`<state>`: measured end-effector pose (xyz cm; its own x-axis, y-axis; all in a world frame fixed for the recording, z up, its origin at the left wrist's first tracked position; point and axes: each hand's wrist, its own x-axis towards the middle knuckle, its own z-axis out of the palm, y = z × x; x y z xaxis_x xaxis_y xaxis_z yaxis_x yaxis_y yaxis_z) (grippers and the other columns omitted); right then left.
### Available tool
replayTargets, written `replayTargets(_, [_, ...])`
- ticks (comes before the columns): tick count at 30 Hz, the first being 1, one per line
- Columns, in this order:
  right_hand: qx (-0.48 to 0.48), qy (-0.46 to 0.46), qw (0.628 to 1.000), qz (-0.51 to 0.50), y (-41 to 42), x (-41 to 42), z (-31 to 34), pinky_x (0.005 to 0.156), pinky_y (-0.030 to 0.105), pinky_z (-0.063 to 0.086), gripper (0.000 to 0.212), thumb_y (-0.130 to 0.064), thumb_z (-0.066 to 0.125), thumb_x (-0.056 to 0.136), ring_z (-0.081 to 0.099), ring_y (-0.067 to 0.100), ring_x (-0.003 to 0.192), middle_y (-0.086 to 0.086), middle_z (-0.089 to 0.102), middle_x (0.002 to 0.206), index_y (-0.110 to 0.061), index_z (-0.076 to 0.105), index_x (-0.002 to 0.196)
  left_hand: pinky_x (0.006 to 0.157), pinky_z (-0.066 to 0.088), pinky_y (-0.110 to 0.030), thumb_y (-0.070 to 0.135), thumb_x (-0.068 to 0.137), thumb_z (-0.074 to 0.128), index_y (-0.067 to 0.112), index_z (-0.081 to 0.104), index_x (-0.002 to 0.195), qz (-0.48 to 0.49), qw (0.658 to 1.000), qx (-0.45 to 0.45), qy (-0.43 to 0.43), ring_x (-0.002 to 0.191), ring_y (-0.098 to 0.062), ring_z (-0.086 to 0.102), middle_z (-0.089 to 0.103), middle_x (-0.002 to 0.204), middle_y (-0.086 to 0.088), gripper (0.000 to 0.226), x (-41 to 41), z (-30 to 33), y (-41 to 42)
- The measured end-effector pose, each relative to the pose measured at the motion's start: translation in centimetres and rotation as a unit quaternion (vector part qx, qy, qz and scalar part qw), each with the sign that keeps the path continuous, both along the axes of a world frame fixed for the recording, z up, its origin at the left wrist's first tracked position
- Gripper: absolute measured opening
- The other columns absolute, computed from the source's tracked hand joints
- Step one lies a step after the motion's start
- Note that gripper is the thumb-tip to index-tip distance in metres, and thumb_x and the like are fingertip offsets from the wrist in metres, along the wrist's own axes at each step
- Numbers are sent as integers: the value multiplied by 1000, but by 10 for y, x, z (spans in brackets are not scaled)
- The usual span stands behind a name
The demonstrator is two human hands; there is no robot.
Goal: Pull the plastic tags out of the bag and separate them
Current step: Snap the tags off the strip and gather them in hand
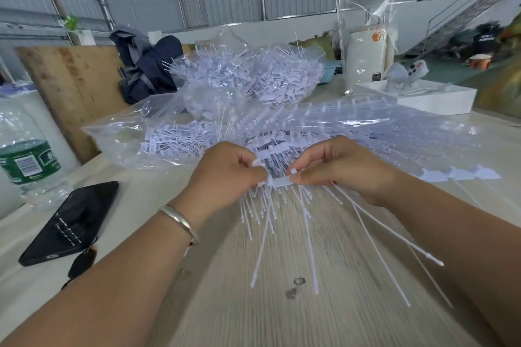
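Pale wood-grain table point(282, 304) fills the foreground; corrugated metal walls behind. Both forearms reach in from the bottom corners and meet just above mid-table.

Left hand point(225, 169): fingers curled, thumb and fingertips pinching the left end of a small white tag strip point(279, 182). Silver bangle point(180, 221) on the left wrist. Right hand point(341, 169): fingers curled, thumb and forefinger pinching the right end of the same strip. The two hands sit close together, knuckles almost touching, each clamped on the strip from its own side.

Below the hands a bundle of thin white tag tails point(282, 222) fans down and outward over the table; a few long ones trail far toward the lower right. Whether every tail is attached to the held strip cannot be told.

Left of the left forearm: black phone point(70, 222) lying flat, screen up. Farther left, a clear water bottle point(26, 155) with a green label.

Just beyond the hands: clear plastic bag point(135, 132) lying open on the table, holding loose white tags. Behind it, a larger heap of tags point(253, 76) in more clear plastic.

Far side: dark blue cloth point(146, 70) against a plywood board point(76, 84); at right, a white tray point(439, 100) and a white canister point(366, 56) wrapped in clear film.
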<state>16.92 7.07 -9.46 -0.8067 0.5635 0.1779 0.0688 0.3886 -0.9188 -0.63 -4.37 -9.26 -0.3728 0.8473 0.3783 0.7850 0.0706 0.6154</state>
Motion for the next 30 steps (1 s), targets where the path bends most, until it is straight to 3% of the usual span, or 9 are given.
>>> replayTargets(5, [24, 3, 998, -52, -4, -5, 2, 64, 16, 46, 23, -14, 84, 67, 63, 4, 67, 5, 73, 83, -6, 74, 87, 47, 21, -24, 26, 78, 63, 16, 39, 48, 105, 978, 62, 171, 45, -13, 36, 35, 44, 3, 40, 10, -4, 1])
replayTargets(8, [22, 14, 999, -37, -7, -2, 5, 56, 15, 41, 12, -11, 82, 69, 54, 6, 53, 3, 65, 63, -6, 73, 75, 46, 18, -23, 30, 84, 54, 18, 40, 56, 154, 945, 43, 284, 49, -8, 37, 42, 52, 5, 33, 9, -7, 3])
replayTargets(10, [5, 27, 999, 19, -7, 5, 8, 44, 13, 31, 12, -11, 81, 69, 35, 7, 40, -2, 46, 46, -9, 70, 64, 46, 20, -25, 27, 89, 52, 18, 36, 58, 192, 936, 2, 294, 51, -14, 37, 41, 55, 5, 36, -6, -5, 2])
replayTargets(12, [0, 36, 998, 43, -5, 8, 12, 41, 14, 27, 16, -19, 83, 64, 28, 8, 40, -1, 39, 46, -9, 71, 66, 48, 22, -27, 29, 92, 56, 18, 35, 57, 174, 956, 5, 237, 53, -18, 37, 39, 54, 5, 43, -16, -3, -1])
replayTargets(14, [-1, 47, 998, 31, -2, 8, 12, 43, 17, 26, 20, -23, 81, 63, 29, 10, 41, 1, 38, 47, -8, 70, 71, 48, 23, -27, 34, 89, 65, 19, 36, 55, 82, 990, 74, 82, 48, -11, 35, 36, 47, 8, 47, -11, -5, 0])
replayTargets(18, [0, 68, 998, -14, -2, 5, 5, 43, 18, 29, 11, -13, 63, 67, 34, 11, 41, 2, 45, 45, -7, 64, 75, 50, 24, -26, 21, 84, 74, 20, 36, 61, -29, 964, 129, -230, 48, -8, 29, 32, 51, 11, 45, 10, -4, 10])
replayTargets(21, [69, 91, 992, -52, -5, 4, 2, 49, 22, 36, 7, -10, 56, 71, 42, 13, 45, 5, 49, 48, -12, 63, 71, 44, 29, -22, 11, 88, 68, 19, 36, 62, -10, 940, 120, -319, 48, -13, 33, 37, 53, 2, 42, 14, -7, 11])
replayTargets(24, [139, 96, 984, -63, -9, 2, -1, 55, 26, 38, 11, -2, 60, 79, 44, 17, 49, 0, 51, 48, -11, 64, 73, 35, 21, -14, 16, 94, 61, 18, 36, 65, -20, 904, 116, -412, 36, -9, 30, 36, 55, 1, 38, 13, -3, 7])
replayTargets(30, [173, 132, 972, -92, -12, 2, 1, 57, 25, 36, 16, 5, 63, 79, 46, 21, 58, 5, 52, 56, -10, 66, 76, 36, 13, -14, 39, 88, 65, 18, 64, 82, -72, 904, 7, -420, 38, -6, 20, 26, 52, 8, 22, 16, 1, 1])
